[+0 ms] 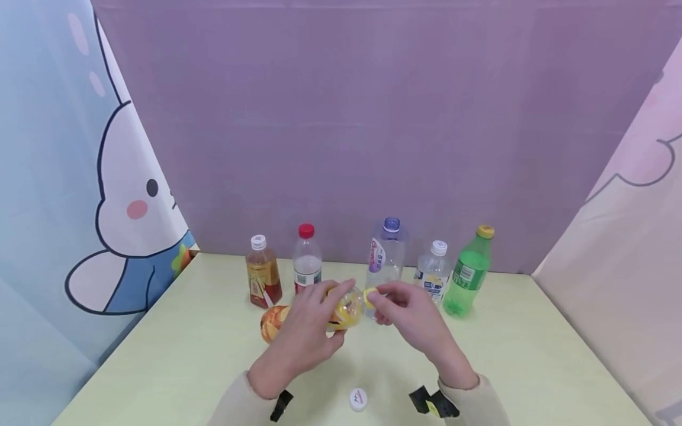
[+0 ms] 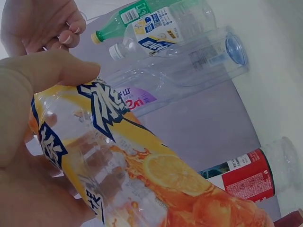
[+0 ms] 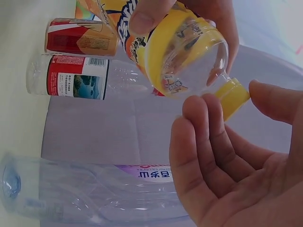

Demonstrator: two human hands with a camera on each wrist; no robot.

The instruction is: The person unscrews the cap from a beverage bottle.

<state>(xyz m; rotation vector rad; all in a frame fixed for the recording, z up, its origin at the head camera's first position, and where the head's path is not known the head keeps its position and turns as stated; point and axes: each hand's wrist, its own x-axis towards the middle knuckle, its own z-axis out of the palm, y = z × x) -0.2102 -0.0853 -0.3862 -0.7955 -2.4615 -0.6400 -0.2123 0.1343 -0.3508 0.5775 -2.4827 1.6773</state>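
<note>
My left hand (image 1: 311,322) grips a clear drink bottle (image 2: 156,175) around its yellow and orange label, which shows lemon slices. The bottle lies sideways above the table, its neck toward the right hand. At the neck, the yellow cap (image 3: 233,98) is pinched between the thumb and fingers of my right hand (image 1: 412,316). In the right wrist view the thumb tip is right at the cap's side and the other fingers curve around below it. A white cap (image 1: 358,399) lies on the table in front of the hands.
Along the back of the pale table (image 1: 186,355) stand an amber drink bottle (image 1: 263,272), a red-capped bottle (image 1: 306,257), a tall bluish clear bottle (image 1: 391,254), a white-capped bottle (image 1: 434,269) and a green bottle (image 1: 469,275). A purple cloth (image 1: 341,130) hangs behind them.
</note>
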